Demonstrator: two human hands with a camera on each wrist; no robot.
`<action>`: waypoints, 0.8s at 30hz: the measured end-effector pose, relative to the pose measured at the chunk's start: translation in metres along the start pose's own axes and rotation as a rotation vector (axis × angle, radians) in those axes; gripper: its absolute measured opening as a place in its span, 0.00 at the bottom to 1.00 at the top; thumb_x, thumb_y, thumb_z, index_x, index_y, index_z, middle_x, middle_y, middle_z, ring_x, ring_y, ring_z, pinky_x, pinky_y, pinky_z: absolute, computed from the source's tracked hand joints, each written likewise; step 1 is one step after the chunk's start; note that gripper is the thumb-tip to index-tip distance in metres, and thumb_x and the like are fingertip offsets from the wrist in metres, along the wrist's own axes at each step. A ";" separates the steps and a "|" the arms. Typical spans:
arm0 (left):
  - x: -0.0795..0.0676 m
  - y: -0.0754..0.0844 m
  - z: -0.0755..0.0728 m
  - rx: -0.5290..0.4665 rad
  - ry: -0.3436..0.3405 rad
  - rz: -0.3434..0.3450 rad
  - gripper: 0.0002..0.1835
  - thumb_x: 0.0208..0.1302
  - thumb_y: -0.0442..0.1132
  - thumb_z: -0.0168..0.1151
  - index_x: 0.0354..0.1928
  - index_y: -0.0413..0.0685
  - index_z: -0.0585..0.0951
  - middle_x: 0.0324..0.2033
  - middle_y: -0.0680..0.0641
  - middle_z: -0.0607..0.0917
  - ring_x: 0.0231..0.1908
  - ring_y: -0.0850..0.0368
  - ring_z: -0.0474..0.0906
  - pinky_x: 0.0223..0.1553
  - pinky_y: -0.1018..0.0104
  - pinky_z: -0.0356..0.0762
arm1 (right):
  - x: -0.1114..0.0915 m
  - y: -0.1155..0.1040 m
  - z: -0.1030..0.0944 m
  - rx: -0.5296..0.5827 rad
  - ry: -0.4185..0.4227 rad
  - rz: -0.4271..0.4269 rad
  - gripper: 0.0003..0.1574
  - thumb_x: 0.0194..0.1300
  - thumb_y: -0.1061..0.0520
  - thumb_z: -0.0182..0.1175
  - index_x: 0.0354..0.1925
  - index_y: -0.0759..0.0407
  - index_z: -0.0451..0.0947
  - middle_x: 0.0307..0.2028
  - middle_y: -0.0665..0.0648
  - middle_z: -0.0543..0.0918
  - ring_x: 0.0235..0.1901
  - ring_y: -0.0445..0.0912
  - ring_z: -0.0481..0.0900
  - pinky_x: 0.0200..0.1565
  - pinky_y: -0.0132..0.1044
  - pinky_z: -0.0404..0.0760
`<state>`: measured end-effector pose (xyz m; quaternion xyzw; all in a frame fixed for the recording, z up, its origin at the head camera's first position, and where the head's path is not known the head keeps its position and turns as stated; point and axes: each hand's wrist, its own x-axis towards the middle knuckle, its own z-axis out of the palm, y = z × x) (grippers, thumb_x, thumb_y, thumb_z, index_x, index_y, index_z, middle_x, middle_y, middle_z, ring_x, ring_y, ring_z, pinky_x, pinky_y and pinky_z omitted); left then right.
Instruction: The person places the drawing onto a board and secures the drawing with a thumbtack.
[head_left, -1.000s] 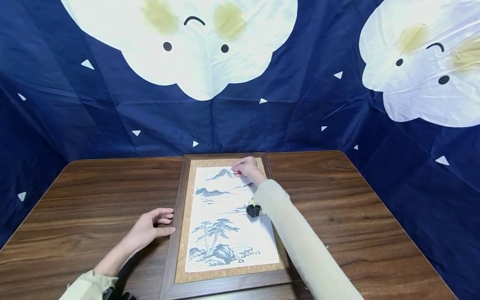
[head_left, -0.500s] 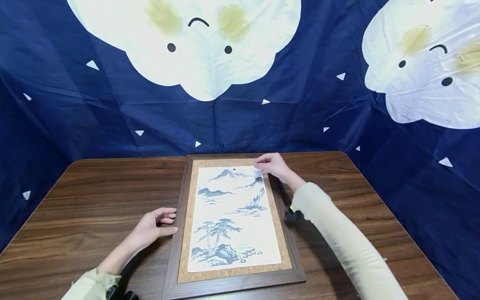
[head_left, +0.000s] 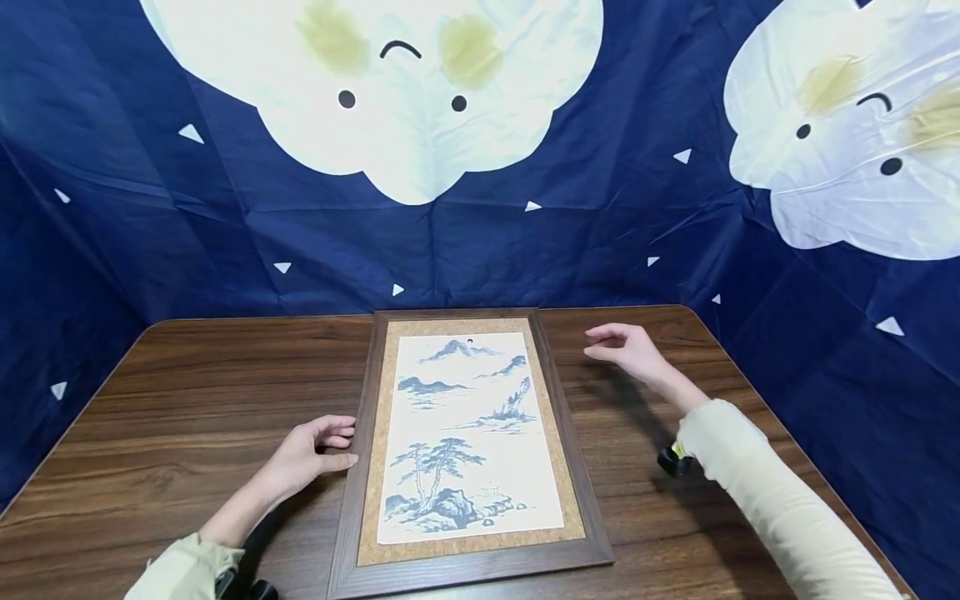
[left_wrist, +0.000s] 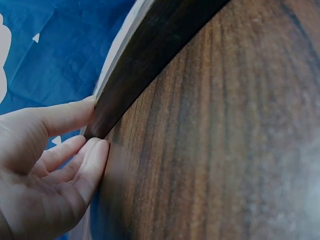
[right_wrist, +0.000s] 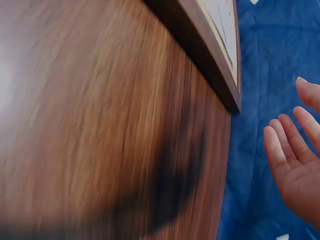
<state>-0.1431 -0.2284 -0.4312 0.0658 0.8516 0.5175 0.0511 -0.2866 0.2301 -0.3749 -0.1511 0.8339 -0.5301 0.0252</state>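
A brown wooden frame (head_left: pixel 472 567) lies on the table with a cork board (head_left: pixel 480 545) inside it. On the cork is a white paper (head_left: pixel 465 421) printed with a blue-grey landscape of mountains and trees. One small dark pin head (head_left: pixel 470 340) shows at the paper's top middle. My left hand (head_left: pixel 303 458) rests its fingertips against the frame's left side; the left wrist view shows thumb and fingers touching that edge (left_wrist: pixel 130 75). To the right of the frame, my right hand (head_left: pixel 628 350) hovers above the table, fingers loosely bent, holding nothing.
The wooden table (head_left: pixel 225 375) has rounded far corners. Behind it hangs a dark blue cloth (head_left: pixel 337 242) with white clouds and small triangles. The frame's far edge lies close to this cloth. Black wrist devices sit under both sleeves.
My right hand has moved from the paper's top middle to its top right corner, then off the frame to the right. The left hand has stayed at the frame's left side.
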 end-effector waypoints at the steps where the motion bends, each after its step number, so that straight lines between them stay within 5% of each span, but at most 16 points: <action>1: 0.000 0.000 0.000 0.002 0.000 0.000 0.29 0.49 0.31 0.67 0.53 0.25 0.69 0.45 0.33 0.78 0.42 0.49 0.76 0.40 0.72 0.73 | -0.004 0.001 -0.005 -0.004 0.012 -0.012 0.23 0.52 0.64 0.65 0.46 0.75 0.74 0.37 0.59 0.82 0.32 0.34 0.78 0.35 0.25 0.76; 5: 0.002 0.000 -0.002 0.009 -0.001 0.000 0.29 0.49 0.31 0.67 0.53 0.26 0.70 0.46 0.33 0.78 0.42 0.50 0.75 0.40 0.72 0.73 | -0.013 0.012 -0.021 -0.039 0.062 -0.042 0.24 0.52 0.63 0.66 0.46 0.74 0.74 0.34 0.49 0.82 0.32 0.33 0.78 0.35 0.24 0.76; 15: 0.002 0.000 -0.002 -0.008 -0.020 -0.018 0.31 0.50 0.33 0.67 0.55 0.27 0.68 0.47 0.34 0.77 0.43 0.49 0.75 0.40 0.71 0.73 | -0.035 0.037 -0.029 -0.135 0.109 -0.016 0.26 0.52 0.59 0.67 0.46 0.73 0.74 0.42 0.65 0.81 0.34 0.31 0.77 0.36 0.23 0.74; 24: 0.000 0.001 -0.007 0.025 0.006 0.018 0.29 0.52 0.34 0.66 0.54 0.28 0.69 0.46 0.35 0.78 0.40 0.53 0.76 0.38 0.72 0.74 | -0.055 0.051 -0.028 -0.113 0.070 0.009 0.28 0.52 0.61 0.66 0.48 0.76 0.72 0.46 0.74 0.76 0.39 0.42 0.80 0.36 0.24 0.76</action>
